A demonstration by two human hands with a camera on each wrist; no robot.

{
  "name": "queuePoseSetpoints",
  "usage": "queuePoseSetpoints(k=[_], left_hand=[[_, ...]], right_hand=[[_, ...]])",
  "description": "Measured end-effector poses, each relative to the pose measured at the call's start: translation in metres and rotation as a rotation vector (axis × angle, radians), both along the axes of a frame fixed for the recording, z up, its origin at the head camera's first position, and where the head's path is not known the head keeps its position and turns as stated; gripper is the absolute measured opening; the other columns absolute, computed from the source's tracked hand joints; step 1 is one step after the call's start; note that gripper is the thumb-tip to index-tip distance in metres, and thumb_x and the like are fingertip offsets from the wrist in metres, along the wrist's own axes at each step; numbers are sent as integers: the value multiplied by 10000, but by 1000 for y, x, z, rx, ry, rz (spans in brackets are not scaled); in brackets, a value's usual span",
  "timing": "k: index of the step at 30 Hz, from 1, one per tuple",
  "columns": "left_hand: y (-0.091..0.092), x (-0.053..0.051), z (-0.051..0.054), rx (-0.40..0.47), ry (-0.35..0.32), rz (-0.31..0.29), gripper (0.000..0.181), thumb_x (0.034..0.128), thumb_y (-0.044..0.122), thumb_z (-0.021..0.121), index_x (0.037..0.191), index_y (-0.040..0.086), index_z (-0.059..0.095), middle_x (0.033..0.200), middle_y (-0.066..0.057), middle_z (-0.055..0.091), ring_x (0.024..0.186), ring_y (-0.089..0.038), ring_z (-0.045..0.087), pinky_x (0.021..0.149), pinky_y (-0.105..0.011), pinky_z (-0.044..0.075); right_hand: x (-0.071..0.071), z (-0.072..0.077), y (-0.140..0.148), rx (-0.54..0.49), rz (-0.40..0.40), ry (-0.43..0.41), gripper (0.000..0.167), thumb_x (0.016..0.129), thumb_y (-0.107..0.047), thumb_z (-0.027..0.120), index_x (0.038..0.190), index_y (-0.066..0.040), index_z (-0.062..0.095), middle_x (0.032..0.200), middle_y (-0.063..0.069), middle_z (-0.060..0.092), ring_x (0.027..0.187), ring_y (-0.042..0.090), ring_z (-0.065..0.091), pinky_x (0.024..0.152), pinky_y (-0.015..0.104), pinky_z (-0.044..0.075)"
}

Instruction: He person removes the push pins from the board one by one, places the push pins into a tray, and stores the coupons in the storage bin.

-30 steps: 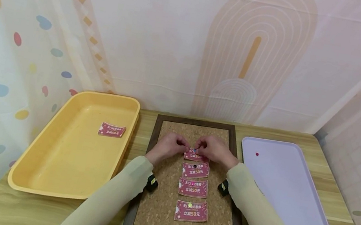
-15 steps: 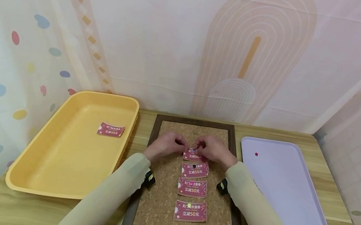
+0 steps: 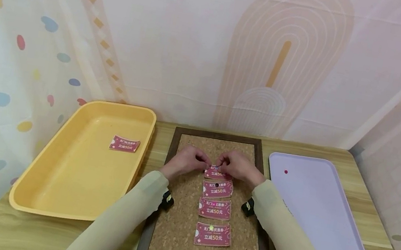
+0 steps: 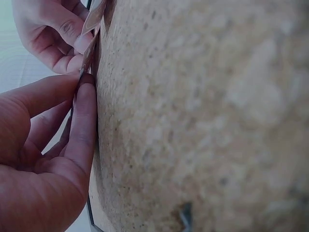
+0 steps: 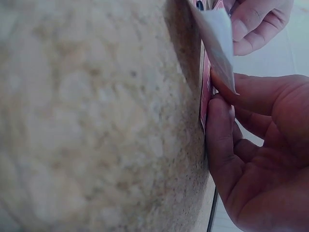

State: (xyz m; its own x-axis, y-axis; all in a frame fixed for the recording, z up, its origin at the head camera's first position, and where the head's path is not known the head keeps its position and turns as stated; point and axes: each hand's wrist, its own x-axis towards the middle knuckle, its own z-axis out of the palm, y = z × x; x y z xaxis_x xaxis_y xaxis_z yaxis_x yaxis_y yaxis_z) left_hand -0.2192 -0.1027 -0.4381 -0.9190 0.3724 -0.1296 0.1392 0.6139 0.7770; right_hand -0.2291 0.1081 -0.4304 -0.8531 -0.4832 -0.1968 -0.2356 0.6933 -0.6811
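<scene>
Pink coupons run in a column down a cork board (image 3: 174, 235) with a dark frame. My left hand (image 3: 186, 161) pinches the upper left corner of the top coupon (image 3: 213, 173); its thumb and index finger (image 4: 86, 96) meet at the paper edge. Close beside it, my right hand (image 3: 239, 166) pinches the same coupon near its upper edge and covers its right part. A small blue spot, apparently a pushpin (image 3: 216, 168), shows between the hands. In the right wrist view a curled white paper underside (image 5: 219, 43) partly hides the fingertips. Lower coupons carry black (image 3: 217, 185), pink (image 3: 213, 204) and yellow pushpins (image 3: 211, 228).
At left stands a yellow tray (image 3: 52, 202) with one loose coupon (image 3: 124, 144) in it. A lilac tray (image 3: 328, 217) at right holds a small red pushpin (image 3: 286, 172). Behind the wooden table (image 3: 380, 217) hangs a patterned curtain (image 3: 182, 42).
The hands stay at the top coupon with barely any movement. The blue spot shows a little less beside the right fingertips. Only the head view shifts slightly.
</scene>
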Motion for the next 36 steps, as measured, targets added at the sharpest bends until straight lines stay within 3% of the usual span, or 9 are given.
queuePoseSetpoints(k=[22, 36], left_hand=[[0, 1, -2, -4, -8, 14, 140, 938, 104, 726, 1037, 72, 820, 1084, -58, 766, 1043, -204, 654, 934, -384, 508], [-3, 2, -4, 14, 20, 9, 123, 933, 108, 731, 1003, 72, 825, 1044, -44, 768, 992, -177, 655, 883, -345, 513]], right_hand=[[2, -1, 1, -51, -1, -29, 43, 985, -47, 679, 957, -39, 711, 768, 20, 612, 648, 125, 553, 596, 253, 456], [1, -5, 1, -63, 20, -19, 56, 984, -34, 666, 937, -54, 689, 767, 11, 597, 651, 118, 538, 608, 253, 451]])
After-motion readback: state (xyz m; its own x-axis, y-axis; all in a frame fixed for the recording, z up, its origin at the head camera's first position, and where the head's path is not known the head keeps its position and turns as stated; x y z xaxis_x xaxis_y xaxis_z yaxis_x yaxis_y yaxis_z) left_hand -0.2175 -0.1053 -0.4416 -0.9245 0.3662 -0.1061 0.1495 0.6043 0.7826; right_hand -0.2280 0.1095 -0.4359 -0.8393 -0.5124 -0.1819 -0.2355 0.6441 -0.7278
